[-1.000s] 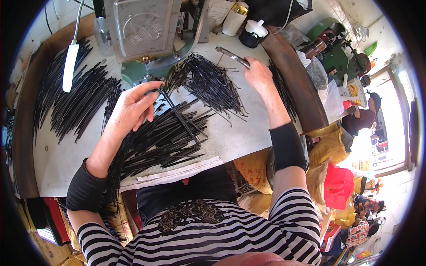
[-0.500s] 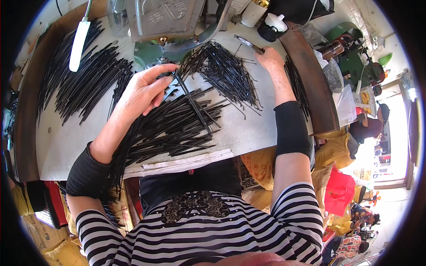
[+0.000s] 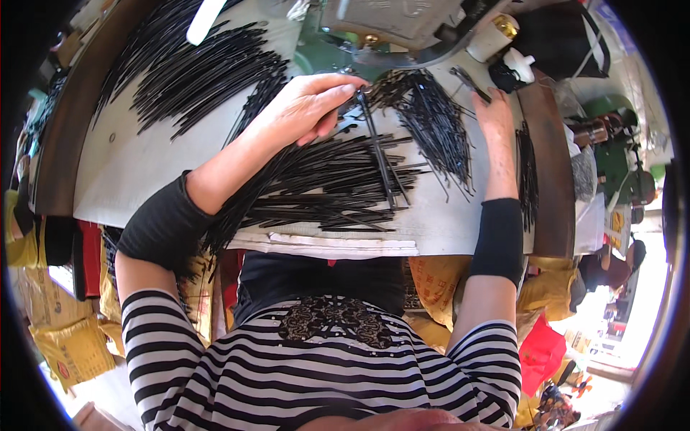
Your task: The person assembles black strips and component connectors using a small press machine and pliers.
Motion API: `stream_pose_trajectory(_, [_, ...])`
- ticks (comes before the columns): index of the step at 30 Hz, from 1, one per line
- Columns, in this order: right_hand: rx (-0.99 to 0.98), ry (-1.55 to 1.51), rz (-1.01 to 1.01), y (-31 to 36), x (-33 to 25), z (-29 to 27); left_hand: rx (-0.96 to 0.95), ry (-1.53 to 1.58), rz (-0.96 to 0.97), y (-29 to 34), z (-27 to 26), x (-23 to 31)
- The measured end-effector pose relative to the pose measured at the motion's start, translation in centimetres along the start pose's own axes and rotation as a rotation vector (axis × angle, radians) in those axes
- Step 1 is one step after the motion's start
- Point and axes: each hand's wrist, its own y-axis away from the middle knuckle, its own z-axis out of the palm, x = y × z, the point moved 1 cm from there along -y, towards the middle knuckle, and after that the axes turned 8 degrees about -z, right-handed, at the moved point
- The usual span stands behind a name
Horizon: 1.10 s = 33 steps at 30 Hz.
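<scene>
At the front of the machine, my left hand (image 3: 309,108) is closed, thumb and forefinger pinching the upper end of a few thin black rods (image 3: 379,154). The rods slant down toward me, across a pile of similar black rods (image 3: 323,187) on the table. My right hand (image 3: 494,113) is further right, closed round a slim metal tool (image 3: 471,85) whose far end points away and left. Between the hands lies a heap of bent-ended black rods (image 3: 435,122). The machine's green base (image 3: 316,57) stands just beyond my left fingertips, which partly hide its working point.
More black rods (image 3: 208,72) spread over the left of the pale table (image 3: 108,172). Brown raised edges (image 3: 553,165) border it. A white-lidded dark cup (image 3: 514,68) and a pale canister (image 3: 492,37) stand at the back right. A white lamp (image 3: 206,18) hangs at upper left.
The whole view has shifted, so table and machine appear further right. Both hands keep nearly the same places at the table, with the same holds.
</scene>
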Motion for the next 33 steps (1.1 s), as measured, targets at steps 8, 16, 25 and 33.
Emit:
stream_pose_trajectory(8, [-0.192, -0.714, -0.098, 1.8, -10.4, -4.9, 0.079, -0.015, -0.006, 0.0, -0.2, -0.4])
stream_pose_trajectory(16, [-0.589, -1.006, -0.198, 5.5, -18.1, -5.7, 0.115, 0.016, -0.001, -0.4, -0.7, -0.9])
stream_pose_trajectory(25, [-0.727, -1.255, 0.003, 6.0, -18.4, -5.3, 0.135, -0.029, 0.019, -0.8, -1.0, -1.4])
stream_pose_trajectory(33, [-0.737, -1.357, 0.027, 6.5, -18.5, -5.6, 0.211, 0.011, 0.052, -0.9, -1.3, -1.2])
